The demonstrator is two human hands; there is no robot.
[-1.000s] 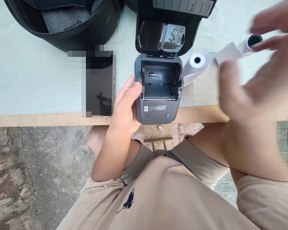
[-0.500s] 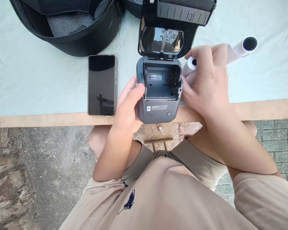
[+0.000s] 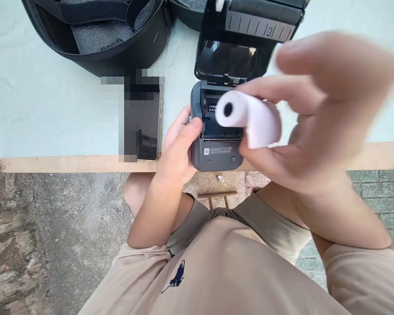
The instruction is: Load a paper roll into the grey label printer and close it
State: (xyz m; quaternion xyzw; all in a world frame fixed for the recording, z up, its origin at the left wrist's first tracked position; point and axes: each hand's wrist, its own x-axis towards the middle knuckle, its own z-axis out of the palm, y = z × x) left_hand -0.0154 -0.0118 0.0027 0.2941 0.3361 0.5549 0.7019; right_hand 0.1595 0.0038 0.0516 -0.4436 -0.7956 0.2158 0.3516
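Observation:
A small dark grey printer stands at the table's front edge, its black lid swung open behind it. My left hand grips the printer's left side, thumb on the rim. A white paper roll with a black core is pinched between the fingers of my right hand, which is blurred. The roll hangs over the right part of the open compartment and hides some of it.
A phone lies left of the printer. Behind it stands an open black zip case with grey foam, beside a second black case. The wooden table edge runs along the front.
My right hand has lifted one white roll from the table at the right and brought it left and up over the printer. My left hand keeps its hold on the printer.

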